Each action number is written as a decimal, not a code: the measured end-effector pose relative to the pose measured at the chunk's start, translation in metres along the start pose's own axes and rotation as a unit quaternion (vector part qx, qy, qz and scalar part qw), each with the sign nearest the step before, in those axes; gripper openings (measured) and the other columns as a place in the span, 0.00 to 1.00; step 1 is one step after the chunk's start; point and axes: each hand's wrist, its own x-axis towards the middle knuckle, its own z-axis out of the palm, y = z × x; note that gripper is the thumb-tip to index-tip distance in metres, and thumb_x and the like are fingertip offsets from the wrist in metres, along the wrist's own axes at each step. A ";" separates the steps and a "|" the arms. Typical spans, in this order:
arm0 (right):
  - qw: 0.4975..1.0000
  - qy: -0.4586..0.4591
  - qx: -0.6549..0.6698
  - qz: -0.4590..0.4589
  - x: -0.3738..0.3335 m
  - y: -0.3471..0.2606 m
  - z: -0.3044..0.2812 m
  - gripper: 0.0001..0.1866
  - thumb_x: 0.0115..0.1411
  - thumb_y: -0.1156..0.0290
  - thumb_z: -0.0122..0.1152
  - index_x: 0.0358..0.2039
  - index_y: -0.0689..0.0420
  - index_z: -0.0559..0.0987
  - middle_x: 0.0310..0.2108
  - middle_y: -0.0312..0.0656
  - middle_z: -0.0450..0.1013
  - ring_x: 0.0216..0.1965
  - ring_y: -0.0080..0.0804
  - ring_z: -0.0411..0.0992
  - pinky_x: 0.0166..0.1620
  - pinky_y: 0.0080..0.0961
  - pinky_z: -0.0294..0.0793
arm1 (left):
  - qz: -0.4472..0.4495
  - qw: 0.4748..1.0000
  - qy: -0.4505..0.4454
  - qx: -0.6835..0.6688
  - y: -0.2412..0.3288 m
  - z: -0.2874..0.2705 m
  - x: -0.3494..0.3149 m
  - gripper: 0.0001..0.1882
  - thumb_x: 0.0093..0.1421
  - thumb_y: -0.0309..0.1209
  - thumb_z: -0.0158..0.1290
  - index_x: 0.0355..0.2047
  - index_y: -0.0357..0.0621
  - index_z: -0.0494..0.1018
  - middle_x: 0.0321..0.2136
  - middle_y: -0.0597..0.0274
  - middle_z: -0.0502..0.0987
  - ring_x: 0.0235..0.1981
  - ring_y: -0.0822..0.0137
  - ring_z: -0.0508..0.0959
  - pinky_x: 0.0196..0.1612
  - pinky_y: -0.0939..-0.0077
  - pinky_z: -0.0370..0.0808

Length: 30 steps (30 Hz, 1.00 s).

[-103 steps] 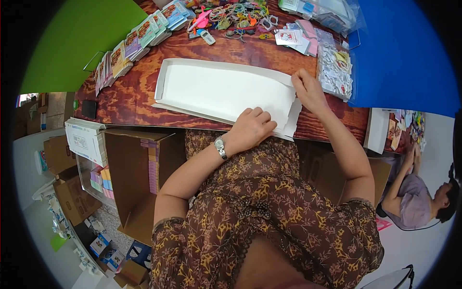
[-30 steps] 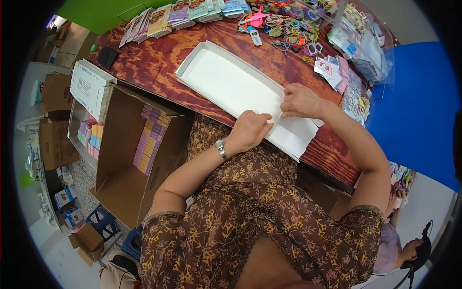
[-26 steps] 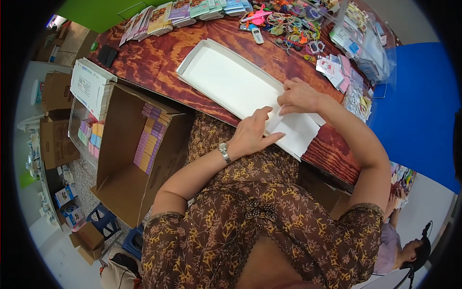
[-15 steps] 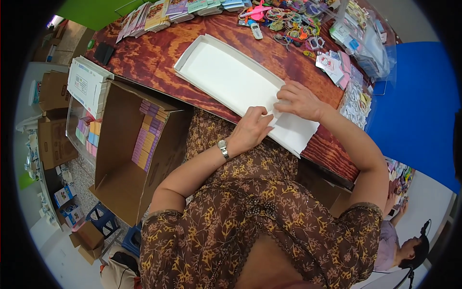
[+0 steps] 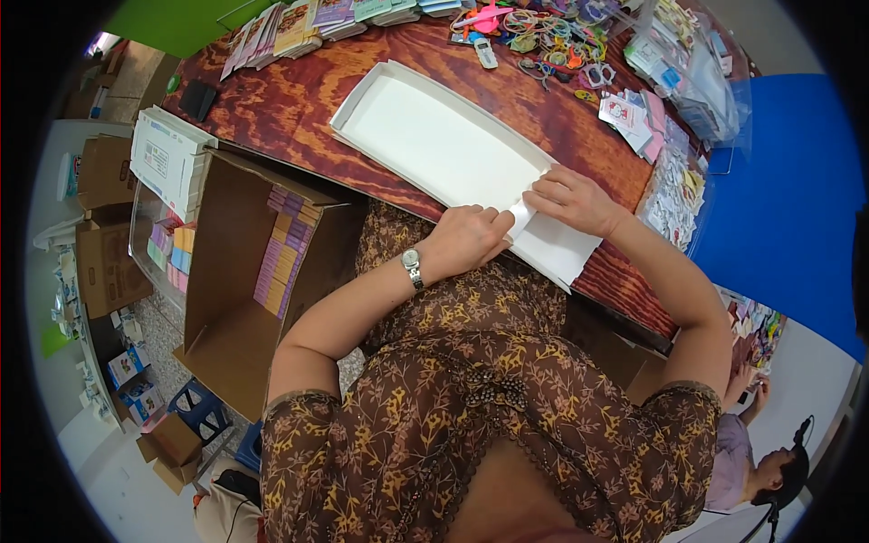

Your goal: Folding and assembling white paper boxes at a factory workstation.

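A long, shallow white cardboard box (image 5: 434,136) lies at a slant near the table's front edge, its far and left walls standing up. At its right end a flap is partly folded, and a flat white panel (image 5: 561,244) sticks out past it over the table edge. My left hand (image 5: 466,237), a watch on its wrist, is closed with curled fingers on the near corner of that end. My right hand (image 5: 575,201) pinches the folded flap from the far side, fingers bent over it. The fingertips are close together, and the hands hide part of the fold.
Stacks of printed cards (image 5: 299,27) line the table's back left. A heap of colourful trinkets (image 5: 561,50), plastic bags (image 5: 697,90) and small cards (image 5: 629,118) occupy the right. An open brown carton (image 5: 222,299) with purple and orange packs stands at my left. Another person (image 5: 751,471) sits at lower right.
My left hand has turned, its fingers curling more tightly at the corner. The end flap now stands up between my hands, and my right hand has moved slightly right and nearer.
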 end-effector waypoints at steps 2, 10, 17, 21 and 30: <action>1.000 0.012 0.004 0.008 -0.003 -0.001 0.003 0.21 0.50 0.73 0.59 0.47 0.54 0.77 0.42 0.37 0.71 0.45 0.37 0.71 0.50 0.32 0.75 | -0.008 1.000 -0.016 -0.016 0.000 -0.002 0.000 0.11 0.56 0.33 0.59 0.30 0.41 0.68 0.23 0.58 0.74 0.26 0.56 0.78 0.29 0.64 0.75; 0.999 0.041 0.013 0.008 -0.005 -0.001 0.003 0.21 0.50 0.74 0.58 0.48 0.54 0.77 0.43 0.39 0.70 0.46 0.39 0.71 0.51 0.32 0.75 | 0.045 0.998 0.022 0.027 -0.006 0.012 -0.004 0.11 0.55 0.31 0.58 0.31 0.42 0.67 0.20 0.60 0.74 0.23 0.58 0.78 0.28 0.66 0.75; 1.000 0.027 0.006 0.005 -0.005 -0.001 0.000 0.20 0.53 0.73 0.57 0.48 0.51 0.78 0.44 0.40 0.69 0.48 0.40 0.70 0.54 0.37 0.73 | -0.033 0.998 0.046 0.035 0.008 0.010 0.004 0.10 0.56 0.31 0.56 0.33 0.43 0.67 0.16 0.60 0.76 0.20 0.58 0.79 0.26 0.67 0.75; 1.000 0.013 0.014 0.018 -0.006 -0.002 0.001 0.21 0.53 0.72 0.57 0.49 0.50 0.78 0.45 0.40 0.69 0.49 0.40 0.70 0.57 0.38 0.72 | -0.026 0.999 0.017 0.017 0.006 0.010 0.004 0.09 0.56 0.30 0.55 0.33 0.43 0.67 0.16 0.59 0.76 0.21 0.59 0.80 0.26 0.67 0.75; 1.000 0.008 -0.003 0.013 -0.006 0.003 0.002 0.22 0.51 0.72 0.57 0.50 0.49 0.77 0.46 0.41 0.69 0.51 0.41 0.68 0.57 0.37 0.71 | 0.015 0.995 0.067 0.070 0.008 0.029 0.001 0.09 0.56 0.31 0.55 0.32 0.43 0.67 0.19 0.61 0.74 0.23 0.59 0.79 0.27 0.68 0.76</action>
